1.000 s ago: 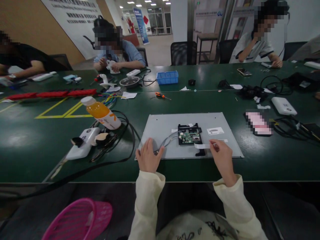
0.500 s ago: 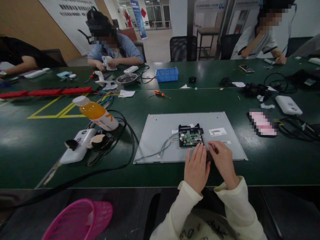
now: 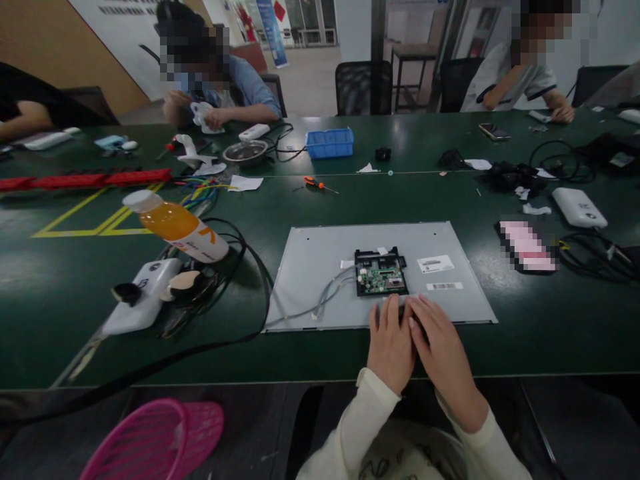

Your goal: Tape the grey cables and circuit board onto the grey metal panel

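Note:
A flat grey panel (image 3: 320, 260) lies on the green table. On its middle sits a green circuit board (image 3: 383, 277) in a black frame, with a grey cable (image 3: 327, 293) running off its left side. My left hand (image 3: 393, 350) and my right hand (image 3: 440, 340) meet just below the board, over the panel's near edge. Their fingers are bent and pressed close together around something dark, mostly hidden and too small to name. Both hands touch each other at the fingertips.
Left of the panel are a juice bottle (image 3: 175, 227), a white device (image 3: 143, 297) and black cables. Beyond lie an orange screwdriver (image 3: 320, 185) and a blue basket (image 3: 330, 143). A phone (image 3: 527, 247) is at right. A pink basket (image 3: 145, 440) stands below the table edge. Co-workers sit opposite.
My right hand has turned and moved in against my left, its fingers now laid over the spot between them. My left hand has drawn slightly back from the board.

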A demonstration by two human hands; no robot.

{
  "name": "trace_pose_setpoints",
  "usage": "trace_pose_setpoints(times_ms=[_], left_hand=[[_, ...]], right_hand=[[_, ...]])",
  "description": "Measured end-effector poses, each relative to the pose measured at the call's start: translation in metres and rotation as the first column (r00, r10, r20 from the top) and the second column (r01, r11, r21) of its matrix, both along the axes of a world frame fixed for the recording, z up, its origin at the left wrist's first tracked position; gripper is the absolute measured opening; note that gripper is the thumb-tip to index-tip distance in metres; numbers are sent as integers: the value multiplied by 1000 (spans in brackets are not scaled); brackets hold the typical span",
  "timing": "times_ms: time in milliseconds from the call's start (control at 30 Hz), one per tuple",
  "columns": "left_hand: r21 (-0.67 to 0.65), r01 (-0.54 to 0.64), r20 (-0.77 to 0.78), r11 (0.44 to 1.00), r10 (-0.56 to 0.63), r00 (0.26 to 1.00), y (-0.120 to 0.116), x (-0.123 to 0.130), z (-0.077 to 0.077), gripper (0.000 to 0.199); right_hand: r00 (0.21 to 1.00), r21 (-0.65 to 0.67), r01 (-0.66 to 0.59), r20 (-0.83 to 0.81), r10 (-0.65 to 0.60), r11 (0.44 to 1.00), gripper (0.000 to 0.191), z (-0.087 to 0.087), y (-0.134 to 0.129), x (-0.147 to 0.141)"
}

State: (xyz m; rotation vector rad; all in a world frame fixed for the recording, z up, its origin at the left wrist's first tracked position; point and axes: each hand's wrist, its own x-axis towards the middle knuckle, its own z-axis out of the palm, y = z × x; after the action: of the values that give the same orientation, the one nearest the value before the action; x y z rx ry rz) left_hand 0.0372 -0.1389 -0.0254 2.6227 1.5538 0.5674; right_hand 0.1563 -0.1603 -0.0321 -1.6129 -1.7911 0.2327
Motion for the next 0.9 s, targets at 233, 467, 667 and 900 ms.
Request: trace_pose_setpoints(times_ms=[233,467,667,900], left_hand=[[-57,12,-5,998,-12,1000,-1,-1,0,51],[-51,28,-47,998,-31,998,-3,-4,-4,57],[-68,29,-67,997,-34,997,-1,-5,1,58],[-58,46,-72,997,-50,996,1,-8,4,58]], right_hand=[[997,-72,-47,57,51,996,53,-9,-7,0],[987,-46,-20,157,27,999,57,-8,-8,-6],[985,-64,-17,170,27,998,60,-3,-6,-9],[990,-89,-17,135,29,996,61,-2,-4,-9]])
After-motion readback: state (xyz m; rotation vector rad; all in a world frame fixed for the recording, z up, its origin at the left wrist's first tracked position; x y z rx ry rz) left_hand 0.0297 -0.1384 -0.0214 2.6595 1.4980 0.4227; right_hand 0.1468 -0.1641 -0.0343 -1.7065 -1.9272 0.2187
